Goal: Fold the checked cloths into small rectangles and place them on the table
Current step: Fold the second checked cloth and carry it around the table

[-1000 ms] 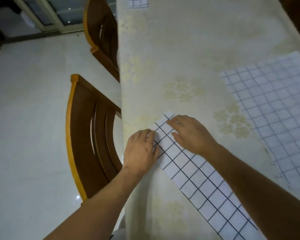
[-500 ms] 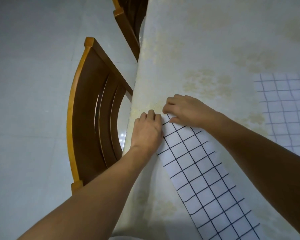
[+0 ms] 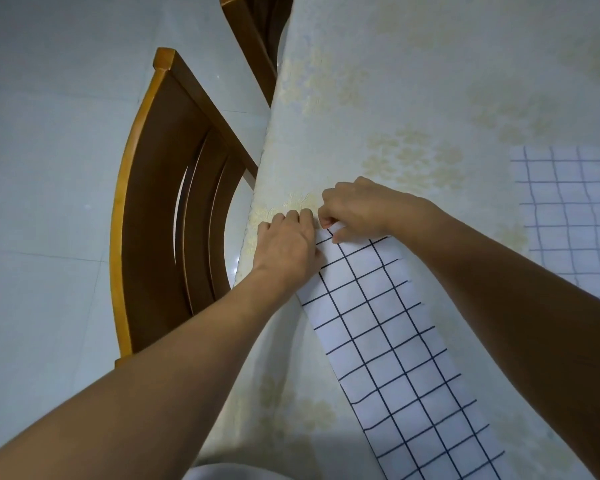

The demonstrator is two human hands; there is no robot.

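A white cloth with a dark check (image 3: 388, 344) lies folded into a long narrow strip on the table (image 3: 413, 98), running from the lower right up to the table's left edge. My left hand (image 3: 286, 245) and my right hand (image 3: 355, 209) meet at the strip's far end. Both pinch that end's corners with curled fingers, and the end itself is mostly hidden under them. A second checked cloth (image 3: 568, 220) lies spread flat at the right edge of the view.
The table carries a pale cream cover with faint yellow flowers. A wooden chair (image 3: 167, 209) stands close against the table's left edge, and part of another chair (image 3: 253, 39) shows farther back. Pale floor tiles fill the left.
My head has tipped down and closer. Both hands slid to the strip's far end; flat fingers have curled into a pinch on its corners.
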